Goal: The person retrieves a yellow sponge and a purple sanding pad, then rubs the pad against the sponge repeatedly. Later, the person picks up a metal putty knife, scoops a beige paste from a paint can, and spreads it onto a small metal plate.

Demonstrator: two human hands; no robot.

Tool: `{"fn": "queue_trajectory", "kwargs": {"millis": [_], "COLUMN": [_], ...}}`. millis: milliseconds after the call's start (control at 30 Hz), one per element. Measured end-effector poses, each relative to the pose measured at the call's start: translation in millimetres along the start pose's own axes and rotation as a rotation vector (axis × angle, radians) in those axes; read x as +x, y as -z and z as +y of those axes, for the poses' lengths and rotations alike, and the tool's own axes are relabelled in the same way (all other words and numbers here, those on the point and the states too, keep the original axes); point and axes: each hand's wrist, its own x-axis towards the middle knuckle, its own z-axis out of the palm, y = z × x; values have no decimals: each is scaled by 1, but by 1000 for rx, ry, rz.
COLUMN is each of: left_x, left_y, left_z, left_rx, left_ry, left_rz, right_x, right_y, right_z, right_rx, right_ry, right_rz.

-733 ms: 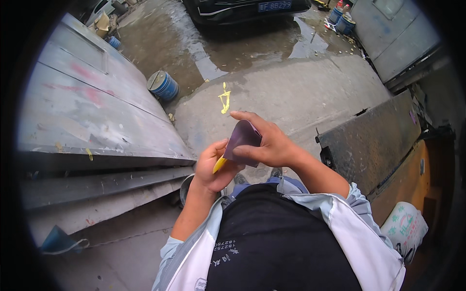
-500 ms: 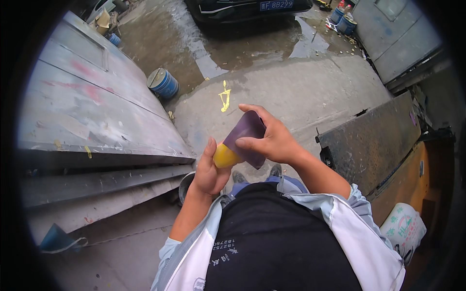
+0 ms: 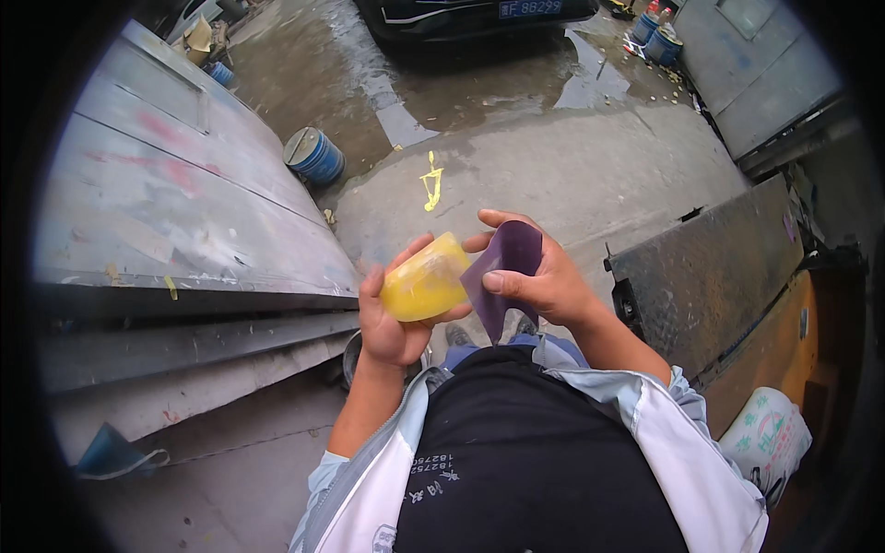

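In front of my body, my left hand [image 3: 387, 334] holds a smooth, rounded yellow block [image 3: 422, 284], like a hand sanding block. Its fingers wrap behind the block, and pale smudges mark the upper face. Close beside it, my right hand [image 3: 560, 288] pinches a curved purple sheet of sandpaper [image 3: 505, 256], thumb on the near side and fingers behind. The sheet's left edge meets or slightly overlaps the block's right end; whether they touch I cannot tell.
A paint-stained metal door [image 3: 175, 175] stands at left, near a blue bucket [image 3: 316, 157]. To the right are a dark metal panel [image 3: 710, 263] and a white sack [image 3: 767, 433]. Beyond the concrete ramp [image 3: 572, 152], a black car [image 3: 442, 23] stands on wet ground.
The purple sandpaper has moved right, off the yellow block, uncovering most of its face. My right hand has shifted right and slightly nearer with the sheet. My left hand still holds the block.
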Motion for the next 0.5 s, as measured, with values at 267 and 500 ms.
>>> {"fn": "queue_trajectory", "kwargs": {"millis": [267, 500], "left_x": [2, 4], "left_y": [13, 20], "left_z": [-7, -12], "left_rx": [365, 327], "left_ry": [-255, -309], "left_rz": [120, 244], "right_x": [-1, -4], "right_y": [1, -2], "right_z": [2, 8], "right_rx": [-70, -323], "right_ry": [84, 110], "right_rz": [15, -44]}}
